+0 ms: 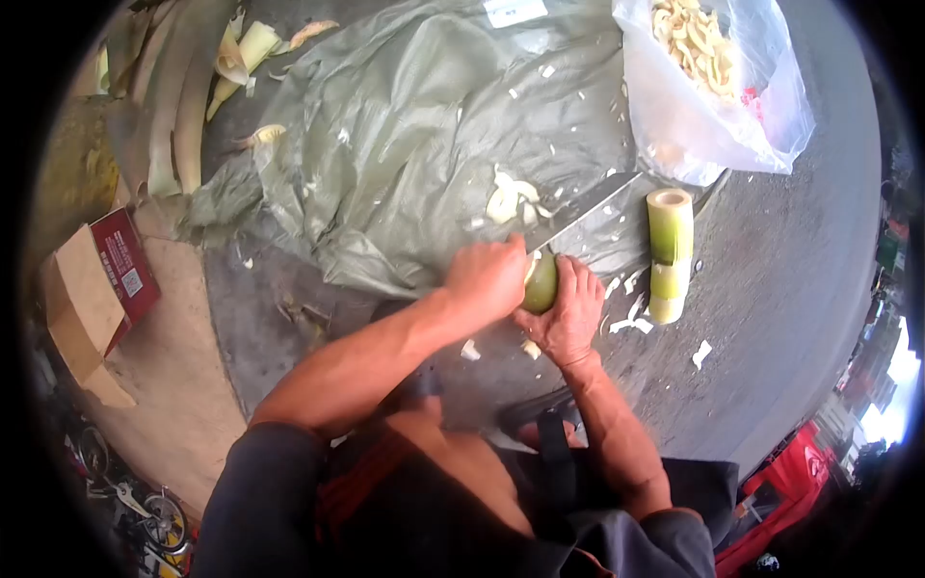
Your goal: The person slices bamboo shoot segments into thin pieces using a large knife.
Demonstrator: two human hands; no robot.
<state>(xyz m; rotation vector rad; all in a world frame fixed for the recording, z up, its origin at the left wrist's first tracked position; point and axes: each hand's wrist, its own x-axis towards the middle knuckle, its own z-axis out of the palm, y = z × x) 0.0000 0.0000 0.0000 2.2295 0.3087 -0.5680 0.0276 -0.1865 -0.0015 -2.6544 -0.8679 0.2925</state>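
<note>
One knife (583, 210), gripped in the left hand (487, 279)! The right hand (570, 316) clamps one green stalk piece (542, 287) beside the blade; a second stalk (667, 255) lies right. One carton (123, 258): QR code, lettering illegible.

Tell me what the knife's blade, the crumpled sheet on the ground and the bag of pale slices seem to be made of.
Blade: probably steel, smooth; dark grey with a bright sheen along one side.
Sheet: likely thin plastic, grey-green and slightly glossy; sharp creases catch the light, though coated fabric is possible.
Bag: apparently soft plastic film, whitish and translucent, with shiny folds.
</note>
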